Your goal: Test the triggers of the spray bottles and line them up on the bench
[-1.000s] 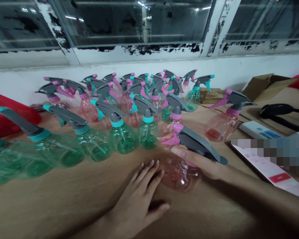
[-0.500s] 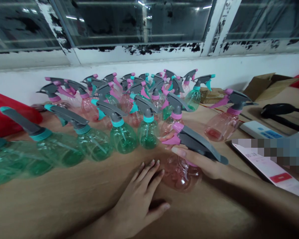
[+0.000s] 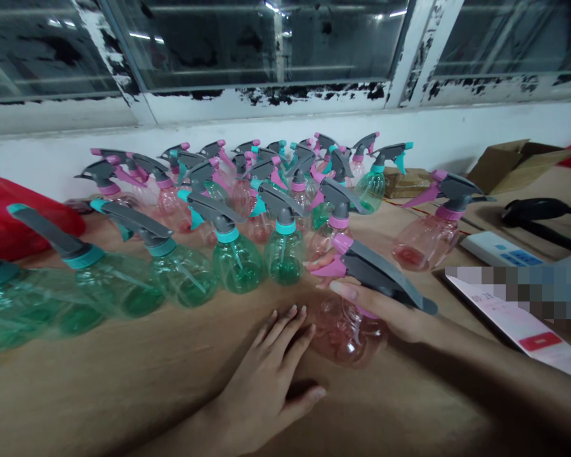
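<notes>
My right hand (image 3: 400, 311) is wrapped round the neck of a pink spray bottle (image 3: 349, 346) with a grey sprayer head and pink nozzle and trigger. The bottle stands on the wooden table, and its nozzle points left. Some fingers of this hand are hidden behind the sprayer head. Just left of the bottle, my left hand (image 3: 273, 371) lies open on the table, palm down, its fingertips close to the bottle's base. Behind my hands a green spray bottle (image 3: 284, 257) with a turquoise collar stands beside another green spray bottle (image 3: 238, 266).
Several pink and green spray bottles crowd toward the wall. A separate pink spray bottle (image 3: 426, 241) stands at right. A phone (image 3: 504, 311), a white device (image 3: 497, 247) and a black looped object (image 3: 533, 209) lie nearby. A cardboard box (image 3: 509, 165) is behind; red bag-like material (image 3: 28, 219) is at left.
The whole view has shifted very slightly. Both hands and the bottles keep the same places relative to each other.
</notes>
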Demonstrator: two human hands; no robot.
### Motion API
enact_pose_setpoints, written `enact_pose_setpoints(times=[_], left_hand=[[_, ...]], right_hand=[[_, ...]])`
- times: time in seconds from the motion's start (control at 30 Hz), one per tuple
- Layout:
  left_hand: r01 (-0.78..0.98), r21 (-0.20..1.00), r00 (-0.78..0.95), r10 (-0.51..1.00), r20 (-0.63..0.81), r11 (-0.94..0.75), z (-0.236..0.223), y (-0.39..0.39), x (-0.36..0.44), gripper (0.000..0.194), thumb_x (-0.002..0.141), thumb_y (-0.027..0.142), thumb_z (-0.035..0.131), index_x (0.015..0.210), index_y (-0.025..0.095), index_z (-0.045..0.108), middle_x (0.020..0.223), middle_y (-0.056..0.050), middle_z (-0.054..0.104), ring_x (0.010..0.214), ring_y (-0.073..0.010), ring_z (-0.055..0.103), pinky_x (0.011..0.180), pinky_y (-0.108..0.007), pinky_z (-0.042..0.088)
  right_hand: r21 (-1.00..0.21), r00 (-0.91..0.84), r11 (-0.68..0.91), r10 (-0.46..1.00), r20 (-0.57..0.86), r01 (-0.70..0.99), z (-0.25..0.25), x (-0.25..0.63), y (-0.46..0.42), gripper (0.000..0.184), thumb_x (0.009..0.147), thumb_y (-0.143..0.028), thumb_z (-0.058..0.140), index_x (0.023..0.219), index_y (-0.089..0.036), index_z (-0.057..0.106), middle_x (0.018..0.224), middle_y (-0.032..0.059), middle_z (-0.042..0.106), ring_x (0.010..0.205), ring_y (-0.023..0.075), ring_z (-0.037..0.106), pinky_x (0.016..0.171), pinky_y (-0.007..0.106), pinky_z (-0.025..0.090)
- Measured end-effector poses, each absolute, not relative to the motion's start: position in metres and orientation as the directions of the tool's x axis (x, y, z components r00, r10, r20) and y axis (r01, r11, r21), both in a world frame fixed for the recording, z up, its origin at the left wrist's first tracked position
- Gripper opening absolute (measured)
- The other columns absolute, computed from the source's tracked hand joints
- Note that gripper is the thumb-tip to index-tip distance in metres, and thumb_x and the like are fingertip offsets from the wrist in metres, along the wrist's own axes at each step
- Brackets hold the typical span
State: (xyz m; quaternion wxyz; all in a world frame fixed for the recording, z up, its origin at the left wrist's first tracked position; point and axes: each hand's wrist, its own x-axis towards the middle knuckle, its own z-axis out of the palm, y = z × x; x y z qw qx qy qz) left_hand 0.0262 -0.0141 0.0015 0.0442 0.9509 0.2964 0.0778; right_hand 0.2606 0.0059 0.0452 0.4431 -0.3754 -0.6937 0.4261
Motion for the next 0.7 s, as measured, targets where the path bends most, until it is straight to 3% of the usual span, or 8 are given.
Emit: enact_pose_setpoints(times=[0.1,0.2,0.3,0.5,0.7], left_hand=[[0.556,0.119,0.813,0.568,0.129,-0.822,0.001,-0.014,0.026,0.064,0.092,0.052,0.049,0.142,0.014,0.034,0.151,-0.013,0.026,0.138,-0.0303,0.022,0.107,-0.049,0.029],[0.552,0.118,0.813,0.564,0.147,-0.826,0.000,-0.014,0.025,0.064,0.092,0.052,0.050,0.141,0.014,0.036,0.151,-0.013,0.027,0.138,-0.0308,0.022,0.108,-0.049,0.029],[0.549,0.121,0.813,0.562,0.152,-0.827,-0.001,-0.014,0.025,0.064,0.092,0.052,0.050,0.141,0.014,0.035,0.151,-0.012,0.027,0.138,-0.0304,0.023,0.108,-0.049,0.029],[0.552,0.123,0.810,0.565,0.156,-0.825,0.000,-0.014,0.026,0.063,0.092,0.053,0.049,0.140,0.015,0.036,0.150,-0.012,0.029,0.137,-0.0303,0.025,0.108,-0.049,0.029],[0.550,0.111,0.813,0.561,0.157,-0.828,0.002,-0.015,0.026,0.063,0.092,0.053,0.049,0.140,0.013,0.037,0.150,-0.014,0.028,0.137,-0.0302,0.025,0.108,-0.048,0.029]], right_hand=[[-0.919,-0.298,0.358,0.907,0.298,0.168,0.048,0.260,0.005,0.029,0.090,-0.037,0.054,0.116,-0.028,0.062,0.108,0.0019,0.070,0.101,0.0192,0.064,0.095,0.035,0.048],[-0.918,-0.283,0.320,0.926,0.251,0.235,0.052,0.259,0.003,0.029,0.088,-0.041,0.055,0.109,-0.025,0.066,0.091,0.0037,0.072,0.084,0.0203,0.067,0.076,0.034,0.056],[-0.914,-0.291,0.309,0.929,0.230,0.263,0.058,0.257,0.001,0.030,0.087,-0.045,0.054,0.104,-0.024,0.068,0.079,0.0036,0.070,0.073,0.0196,0.066,0.064,0.032,0.056],[-0.897,-0.302,0.344,0.917,0.259,0.278,0.071,0.252,0.000,0.027,0.087,-0.046,0.054,0.086,-0.024,0.068,0.070,0.0021,0.065,0.070,0.0188,0.064,0.062,0.031,0.054],[-0.873,-0.280,0.383,0.911,0.302,0.303,0.073,0.255,-0.003,0.026,0.087,-0.046,0.054,0.079,-0.023,0.065,0.069,0.0007,0.061,0.070,0.0177,0.061,0.072,0.033,0.052]])
